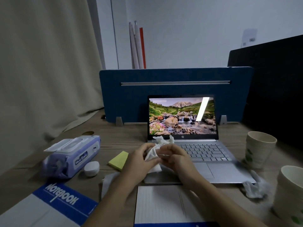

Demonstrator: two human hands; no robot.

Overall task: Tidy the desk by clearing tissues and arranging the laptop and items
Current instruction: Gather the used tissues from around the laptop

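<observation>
Tissue crumpled, long axis upright, tips toward laptop screen; L hand + R hand fingers curled, pinching it; wipes left.

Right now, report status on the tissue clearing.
Left hand and right hand both gripping one crumpled tissue above the open laptop. Two tissues not yet cleared: one under left forearm, one by paper cups.
</observation>
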